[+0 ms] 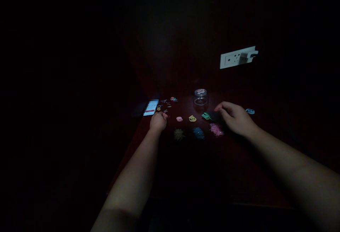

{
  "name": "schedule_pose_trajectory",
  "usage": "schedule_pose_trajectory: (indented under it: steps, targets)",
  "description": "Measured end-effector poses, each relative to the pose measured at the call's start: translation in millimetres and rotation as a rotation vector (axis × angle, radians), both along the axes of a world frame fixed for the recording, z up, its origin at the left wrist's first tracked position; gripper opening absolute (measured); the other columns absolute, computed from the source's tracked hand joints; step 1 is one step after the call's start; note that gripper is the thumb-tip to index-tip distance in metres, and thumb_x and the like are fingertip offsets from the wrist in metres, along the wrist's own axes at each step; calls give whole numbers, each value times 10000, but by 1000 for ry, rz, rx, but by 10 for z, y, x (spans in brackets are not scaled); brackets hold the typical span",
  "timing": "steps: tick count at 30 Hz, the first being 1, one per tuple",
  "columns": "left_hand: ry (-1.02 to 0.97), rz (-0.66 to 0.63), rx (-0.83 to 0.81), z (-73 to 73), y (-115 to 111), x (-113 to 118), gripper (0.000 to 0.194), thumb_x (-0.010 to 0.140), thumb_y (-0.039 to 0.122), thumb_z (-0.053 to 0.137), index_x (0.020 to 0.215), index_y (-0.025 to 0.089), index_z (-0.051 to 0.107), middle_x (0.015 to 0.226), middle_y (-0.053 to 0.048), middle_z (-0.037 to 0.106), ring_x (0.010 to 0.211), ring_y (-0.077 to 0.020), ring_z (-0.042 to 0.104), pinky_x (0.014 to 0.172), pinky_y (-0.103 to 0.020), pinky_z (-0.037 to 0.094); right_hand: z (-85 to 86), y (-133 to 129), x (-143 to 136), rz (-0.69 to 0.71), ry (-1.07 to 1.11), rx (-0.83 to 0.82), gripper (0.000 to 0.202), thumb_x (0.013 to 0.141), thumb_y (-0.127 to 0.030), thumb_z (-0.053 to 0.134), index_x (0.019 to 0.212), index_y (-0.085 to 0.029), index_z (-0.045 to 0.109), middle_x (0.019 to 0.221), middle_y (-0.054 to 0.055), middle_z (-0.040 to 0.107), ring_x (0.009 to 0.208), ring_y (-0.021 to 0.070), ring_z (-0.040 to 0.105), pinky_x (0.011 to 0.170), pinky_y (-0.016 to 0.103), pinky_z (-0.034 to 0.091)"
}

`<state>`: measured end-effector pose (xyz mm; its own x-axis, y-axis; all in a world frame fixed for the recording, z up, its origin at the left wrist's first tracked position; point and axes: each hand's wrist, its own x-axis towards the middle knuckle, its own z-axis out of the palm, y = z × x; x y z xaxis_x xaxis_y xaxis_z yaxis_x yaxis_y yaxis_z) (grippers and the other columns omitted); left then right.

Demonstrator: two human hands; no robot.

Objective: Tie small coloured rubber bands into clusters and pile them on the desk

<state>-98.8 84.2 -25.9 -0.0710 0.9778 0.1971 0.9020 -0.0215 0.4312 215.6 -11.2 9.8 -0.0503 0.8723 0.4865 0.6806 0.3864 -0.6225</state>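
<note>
My left hand [158, 121] rests low over the table with its fingers closed, beside a few loose coloured elastic bands [158, 108]. Whatever its fingertips hold, if anything, is too small and dark to make out. Thumb and fingers pinched together, my right hand [233, 118] hovers just right of a green bunch of bands [206, 116]; what lies in that pinch does not show. Between the hands are a pink bunch of bands [179, 119] and a yellow bunch [192, 118]. Nearer me lie an olive pile [179, 134], a blue pile [198, 133] and a pink pile [216, 129] of small pieces.
A clear lidded jar [200, 98] stands behind the bunches. A lit phone [151, 107] lies at the table's left edge. Blue bands [250, 111] sit beyond my right hand. A wall socket [237, 58] with a plug is at the back right. Surroundings are very dark.
</note>
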Motion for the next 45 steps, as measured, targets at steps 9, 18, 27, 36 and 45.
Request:
schedule_pose_trajectory:
  steps: [9, 18, 27, 36, 45]
  targets:
    - [-22, 5, -14, 5, 5, -16, 160, 864, 284, 556, 914, 214, 691, 978, -60, 732, 895, -198, 666, 823, -296, 496, -5, 0, -5, -7, 1, 9, 192, 875, -256, 463, 872, -196, 646, 782, 36, 679, 684, 189, 605, 612, 285, 436]
    - [-48, -98, 95, 114, -87, 115, 190, 921, 257, 486, 941, 165, 651, 1062, -93, 700, 998, -196, 638, 901, -282, 468, -11, -1, -14, 38, 19, -3, 189, 876, -271, 467, 870, -192, 638, 785, 41, 674, 691, 192, 606, 632, 300, 452]
    - [-135, -655, 273, 324, -672, 800, 131, 897, 275, 529, 859, 191, 621, 829, -27, 652, 770, -150, 593, 711, -262, 469, -30, -115, -223, 291, -14, -31, 286, 797, -381, 665, 1016, -201, 634, 760, 0, 594, 612, 139, 529, 560, 262, 419]
    - [-195, -780, 304, 343, -796, 854, 93, 875, 238, 554, 833, 183, 616, 798, -11, 640, 727, -127, 572, 673, -250, 465, -21, -122, -216, 331, -43, -27, 151, 870, -297, 545, 784, -190, 608, 678, 10, 573, 612, 144, 506, 558, 260, 399]
    - [-204, -784, 315, 359, -834, 868, 102, 885, 253, 545, 838, 189, 609, 803, -13, 639, 731, -129, 581, 686, -258, 466, 1, -163, -248, 384, 14, -85, 144, 848, -338, 582, 838, -195, 601, 679, -6, 543, 595, 132, 486, 531, 248, 399]
